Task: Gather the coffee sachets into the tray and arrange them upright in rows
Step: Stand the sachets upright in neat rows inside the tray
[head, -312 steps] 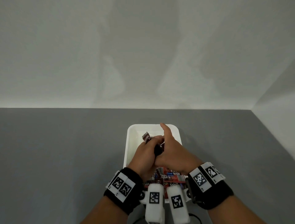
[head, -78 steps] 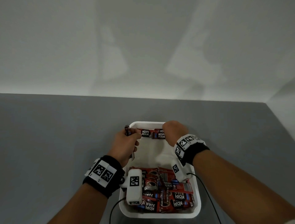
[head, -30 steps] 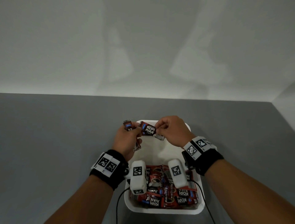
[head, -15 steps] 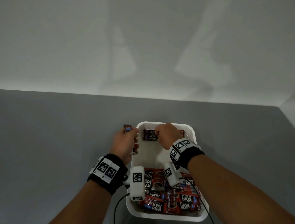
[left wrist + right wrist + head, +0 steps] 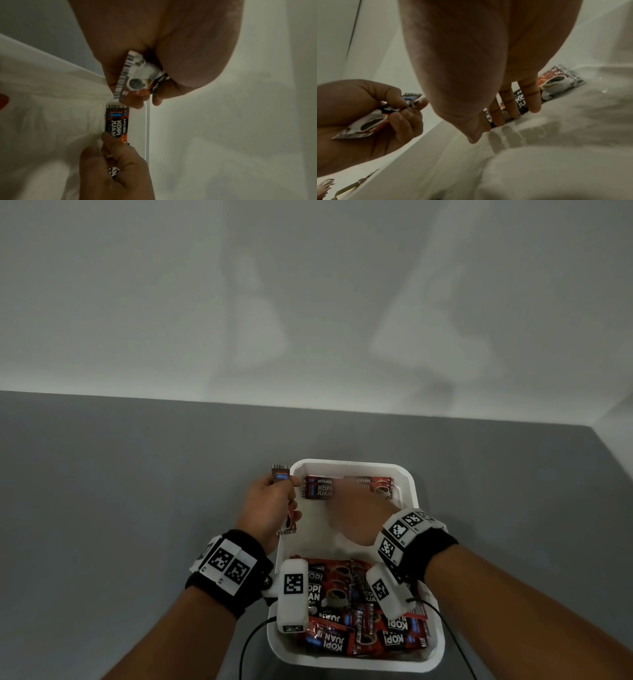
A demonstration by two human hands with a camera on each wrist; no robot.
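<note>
Sachets (image 5: pixel 318 487) light, thin, floppy foil; likely slippery. Pinch at crimped ends. Your left hand (image 5: pixel 270 505) grips spare sachets (image 5: pixel 368 121); right hand (image 5: pixel 513 106), fingers straight, steadies row against tray (image 5: pixel 409 484) wall.

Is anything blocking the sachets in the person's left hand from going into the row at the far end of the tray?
Partly. The right hand lies over the far-wall sachets, fingers straight against them. The left hand grips its sachets at the tray rim; the tray floor beside the row looks bare.
</note>
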